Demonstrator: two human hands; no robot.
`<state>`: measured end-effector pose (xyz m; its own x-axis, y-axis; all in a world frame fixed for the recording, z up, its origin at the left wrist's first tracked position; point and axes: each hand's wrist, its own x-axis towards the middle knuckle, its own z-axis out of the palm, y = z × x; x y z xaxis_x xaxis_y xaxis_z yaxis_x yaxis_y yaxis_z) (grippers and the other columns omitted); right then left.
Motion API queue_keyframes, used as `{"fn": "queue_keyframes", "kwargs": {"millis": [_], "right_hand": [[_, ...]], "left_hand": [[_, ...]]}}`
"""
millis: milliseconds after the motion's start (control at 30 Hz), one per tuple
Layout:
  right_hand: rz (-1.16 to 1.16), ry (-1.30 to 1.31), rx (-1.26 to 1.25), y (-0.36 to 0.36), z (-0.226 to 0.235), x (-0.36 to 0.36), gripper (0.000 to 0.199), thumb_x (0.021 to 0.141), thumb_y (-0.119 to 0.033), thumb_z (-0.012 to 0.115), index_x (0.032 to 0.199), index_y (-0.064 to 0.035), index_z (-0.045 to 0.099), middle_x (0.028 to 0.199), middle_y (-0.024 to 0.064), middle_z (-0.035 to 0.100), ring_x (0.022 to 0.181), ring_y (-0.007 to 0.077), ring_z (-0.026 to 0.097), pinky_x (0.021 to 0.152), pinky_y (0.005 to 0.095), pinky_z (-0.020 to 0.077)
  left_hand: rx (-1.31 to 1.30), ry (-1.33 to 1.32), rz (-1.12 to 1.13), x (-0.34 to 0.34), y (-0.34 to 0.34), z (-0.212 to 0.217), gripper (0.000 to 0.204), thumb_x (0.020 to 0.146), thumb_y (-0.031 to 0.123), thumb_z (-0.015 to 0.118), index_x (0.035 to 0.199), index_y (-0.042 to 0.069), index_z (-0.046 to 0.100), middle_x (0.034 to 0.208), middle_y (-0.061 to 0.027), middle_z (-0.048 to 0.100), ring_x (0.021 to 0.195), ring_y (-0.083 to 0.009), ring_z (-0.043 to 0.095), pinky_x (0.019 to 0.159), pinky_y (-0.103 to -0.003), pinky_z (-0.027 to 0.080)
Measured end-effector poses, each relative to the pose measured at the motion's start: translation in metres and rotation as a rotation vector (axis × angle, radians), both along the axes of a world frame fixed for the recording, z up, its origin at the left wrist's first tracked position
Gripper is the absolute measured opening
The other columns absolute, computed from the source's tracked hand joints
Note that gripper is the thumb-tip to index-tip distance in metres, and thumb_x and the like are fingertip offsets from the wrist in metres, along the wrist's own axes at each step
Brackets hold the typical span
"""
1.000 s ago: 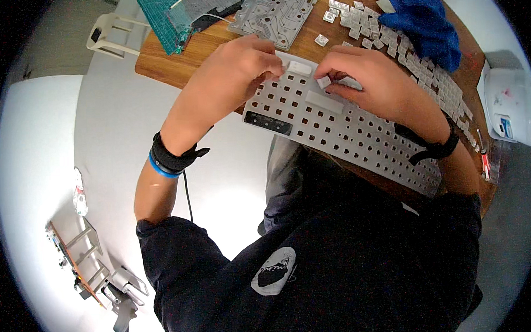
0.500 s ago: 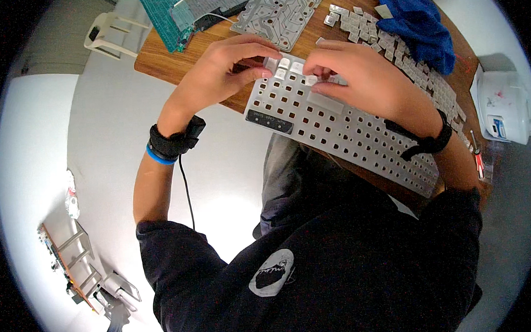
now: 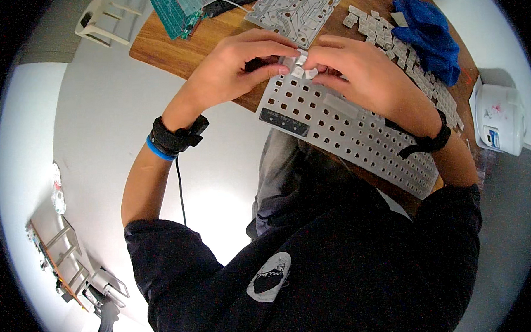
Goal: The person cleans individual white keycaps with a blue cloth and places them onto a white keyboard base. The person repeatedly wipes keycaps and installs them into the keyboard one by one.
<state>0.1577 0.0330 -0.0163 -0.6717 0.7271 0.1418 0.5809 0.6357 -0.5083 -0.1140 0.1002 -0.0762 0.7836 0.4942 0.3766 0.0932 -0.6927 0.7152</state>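
1. Keyboard plate [image 3: 349, 132] slants along near edge of counter [image 3: 177, 52], under both hands; bare wood left of it; circuit sheet [image 3: 298, 12] just beyond; loose keycaps [image 3: 383, 33] crowd the right.
2. Left hand [image 3: 238, 61] arched at plate's far-left corner; thumb below fingers; cannot tell if grip is closed on anything.
3. Right hand [image 3: 361, 63] curled, grip pinched on white keycap [image 3: 311, 74] over plate.
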Motion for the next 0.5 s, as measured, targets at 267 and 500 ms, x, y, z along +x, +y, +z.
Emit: {"fn": "queue_keyframes", "kwargs": {"millis": [267,500], "right_hand": [[-0.010,-0.051,-0.008,-0.007,0.007,-0.004,0.024,0.095,-0.017,0.076,0.109,-0.0024,0.064,0.107,0.0173,0.059,0.097,0.0420,0.067,0.081,0.0513,0.0545],[-0.050,-0.077,0.036,-0.012,0.013,-0.010,0.023,0.095,-0.013,0.078,0.108,0.0000,0.065,0.105,0.0156,0.059,0.094,0.0393,0.064,0.080,0.0467,0.0516]], "left_hand": [[-0.012,-0.014,0.015,-0.001,-0.001,-0.001,0.032,0.096,0.011,0.080,0.129,0.009,0.079,0.132,-0.0124,0.075,0.117,-0.0293,0.074,0.097,-0.039,0.062],[0.013,-0.035,0.033,0.001,-0.003,-0.001,0.031,0.095,0.010,0.081,0.127,0.008,0.080,0.130,-0.0128,0.076,0.116,-0.0302,0.074,0.096,-0.040,0.062]]}}
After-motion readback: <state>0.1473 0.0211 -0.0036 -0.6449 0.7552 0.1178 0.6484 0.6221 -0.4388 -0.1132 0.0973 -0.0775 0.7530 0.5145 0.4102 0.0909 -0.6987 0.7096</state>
